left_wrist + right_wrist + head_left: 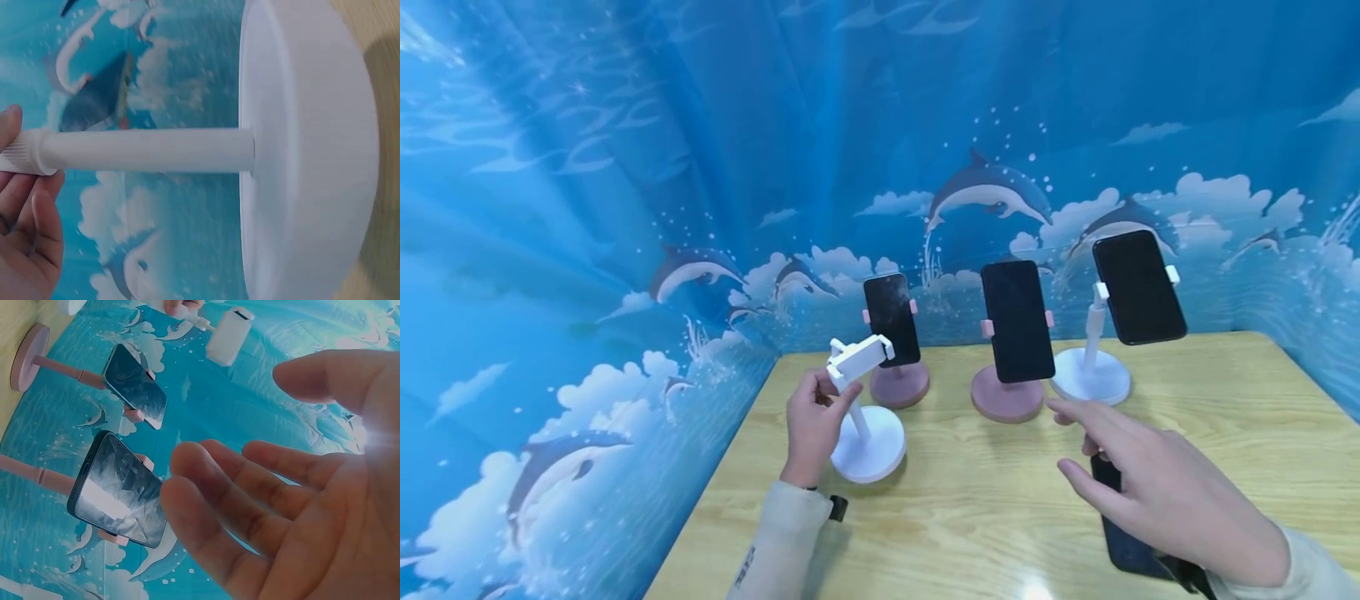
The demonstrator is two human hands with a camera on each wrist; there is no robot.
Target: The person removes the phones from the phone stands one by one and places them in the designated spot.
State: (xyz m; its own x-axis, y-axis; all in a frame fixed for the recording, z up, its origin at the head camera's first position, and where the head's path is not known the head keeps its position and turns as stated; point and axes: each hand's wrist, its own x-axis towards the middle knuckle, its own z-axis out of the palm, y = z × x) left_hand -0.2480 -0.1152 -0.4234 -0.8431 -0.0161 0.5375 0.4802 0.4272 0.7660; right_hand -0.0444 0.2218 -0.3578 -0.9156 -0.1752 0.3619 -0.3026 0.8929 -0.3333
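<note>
My left hand [814, 421] grips a white phone stand [868, 446] near the top of its post, just below the white clamp head [857, 358], which holds no phone. In the left wrist view, the fingers and thumb lie around the ribbed collar [25, 152] of the post, above a thick round base [312, 150]. Over the table at the right, my right hand [1172, 483] has its fingers extended and spread, holding nothing. Partly hidden beneath it, a dark phone [1131, 550] lies flat on the table.
Behind stand two pink stands, one with a smaller phone [892, 321], the other with a larger black phone [1018, 321]. At the back right, a white stand [1092, 375] carries a tilted phone [1140, 287]. A blue dolphin-print curtain [820, 167] borders the wooden table [970, 517].
</note>
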